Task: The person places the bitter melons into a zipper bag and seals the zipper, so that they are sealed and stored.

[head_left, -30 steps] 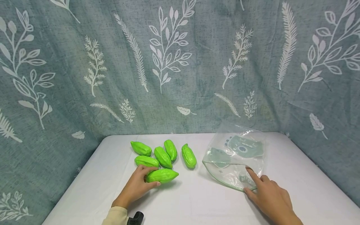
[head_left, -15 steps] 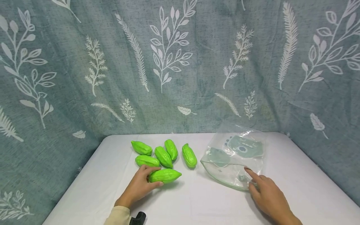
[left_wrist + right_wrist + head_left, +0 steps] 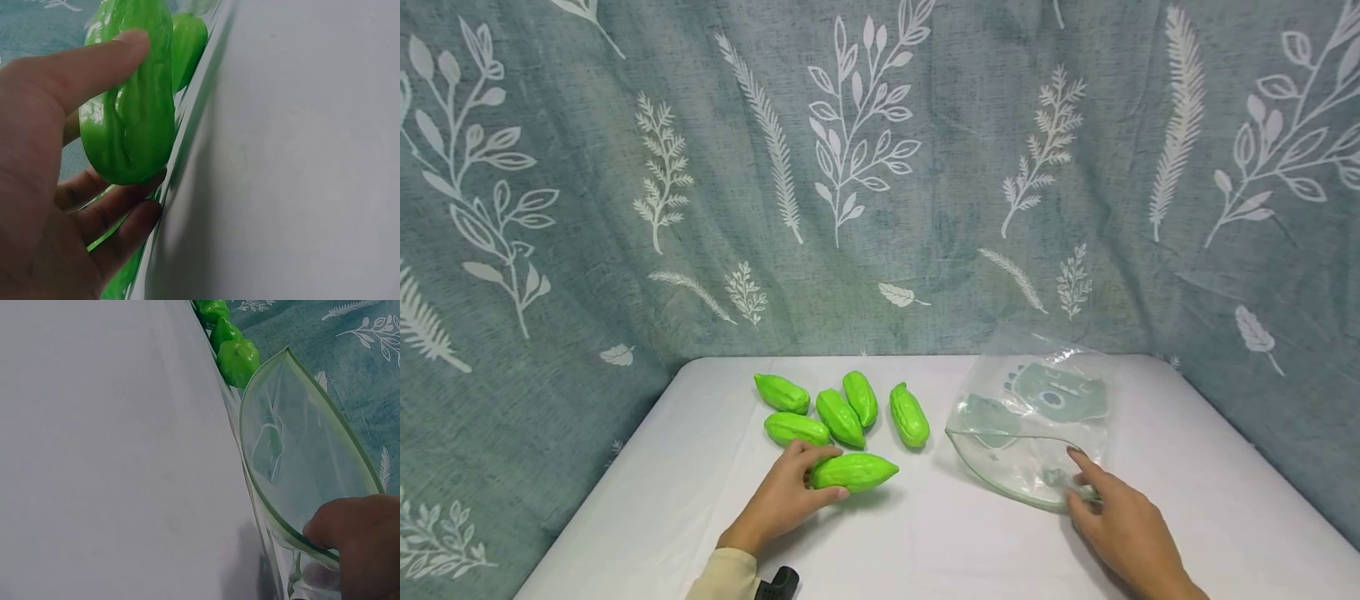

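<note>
My left hand holds a bright green, ridged bitter melon between thumb and fingers, its pointed tip to the right. In the left wrist view the thumb lies across the melon, the other fingers behind and below it. At the right, my right hand grips the near right corner of a clear plastic zip bag with green prints. The right wrist view shows the thumb over the green rim of the bag, a fingertip visible through the plastic, and the mouth gaping.
Several more bitter melons lie behind the left hand, among them one alone nearer the bag and one right behind the fingers. A white cloth covers the table. A grey-green leaf-print curtain hangs at the back and sides.
My left hand moves slightly right with the bitter melon. The right hand shifts a little at the bag's corner, and the bag's mouth gapes somewhat wider than a second ago.
</note>
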{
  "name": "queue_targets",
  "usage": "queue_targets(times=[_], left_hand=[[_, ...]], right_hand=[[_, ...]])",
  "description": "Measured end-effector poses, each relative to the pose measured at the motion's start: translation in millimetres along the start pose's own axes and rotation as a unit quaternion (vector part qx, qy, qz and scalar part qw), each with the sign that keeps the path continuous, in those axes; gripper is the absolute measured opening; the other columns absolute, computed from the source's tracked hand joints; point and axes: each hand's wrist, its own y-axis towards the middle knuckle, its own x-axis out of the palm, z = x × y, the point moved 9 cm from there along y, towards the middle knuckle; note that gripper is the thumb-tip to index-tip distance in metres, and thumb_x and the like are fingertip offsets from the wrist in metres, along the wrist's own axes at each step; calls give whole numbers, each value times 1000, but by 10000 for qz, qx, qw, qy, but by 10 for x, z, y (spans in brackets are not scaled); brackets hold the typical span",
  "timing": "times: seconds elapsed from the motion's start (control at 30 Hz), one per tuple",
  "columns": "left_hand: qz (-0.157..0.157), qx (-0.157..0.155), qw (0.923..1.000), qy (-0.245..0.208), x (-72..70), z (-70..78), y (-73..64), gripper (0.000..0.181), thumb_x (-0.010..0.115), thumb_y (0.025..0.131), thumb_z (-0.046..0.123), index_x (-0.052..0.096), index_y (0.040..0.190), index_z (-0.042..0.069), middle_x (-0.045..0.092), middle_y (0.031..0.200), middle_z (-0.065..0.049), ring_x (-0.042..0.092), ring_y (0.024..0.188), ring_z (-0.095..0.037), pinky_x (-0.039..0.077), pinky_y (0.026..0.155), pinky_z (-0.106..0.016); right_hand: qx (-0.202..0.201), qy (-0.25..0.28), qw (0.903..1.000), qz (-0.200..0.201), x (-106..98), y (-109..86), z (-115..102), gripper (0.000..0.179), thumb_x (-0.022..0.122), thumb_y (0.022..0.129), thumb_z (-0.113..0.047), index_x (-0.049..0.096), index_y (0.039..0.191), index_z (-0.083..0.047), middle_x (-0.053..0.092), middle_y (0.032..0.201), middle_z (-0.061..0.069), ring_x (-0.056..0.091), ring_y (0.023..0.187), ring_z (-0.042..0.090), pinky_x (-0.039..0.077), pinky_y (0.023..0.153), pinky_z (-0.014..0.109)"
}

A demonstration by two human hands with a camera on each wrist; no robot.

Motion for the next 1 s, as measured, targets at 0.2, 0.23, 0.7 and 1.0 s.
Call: queue_targets(times=[0.2, 0.23, 0.7, 1.0], left_hand=[[-25, 153, 9998, -132, 31, 64, 27, 56, 83, 80, 45, 68, 129, 22, 53, 109, 2, 50, 92, -15, 44, 79, -34], [-43, 184, 9997, -183, 37, 81, 30, 56, 83, 80, 45, 68, 129, 21, 54, 109, 2, 50, 93, -15, 44, 80, -34], [-426, 461, 9977, -263, 276, 309, 18, 62, 75, 84, 54, 65, 133, 16, 64, 119, 5, 57, 105, -13, 46, 91, -41], [-450, 560, 9969, -323, 394, 466, 39, 61, 73, 86, 54, 65, 133, 16, 64, 123, 4, 58, 111, -14, 47, 95, -42]], right_hand=[[-48, -137, 9999, -70, -8, -5, -14, 67, 76, 86, -22, 50, 147, -11, 72, 106, 12, 60, 72, 15, 50, 59, 42], [-42, -64, 9999, -70, 0, 0, -11, 67, 76, 86, -21, 50, 148, -11, 72, 105, 11, 60, 71, 14, 49, 59, 40], [-222, 711, 9972, -93, 83, -11, -30, 68, 74, 91, -21, 45, 151, -13, 67, 109, 9, 67, 77, 14, 56, 70, 41], [-243, 561, 9974, 386, -21, -8, -77, 41, 63, 98, -16, 59, 139, -11, 72, 106, 10, 56, 68, 8, 49, 64, 38]])
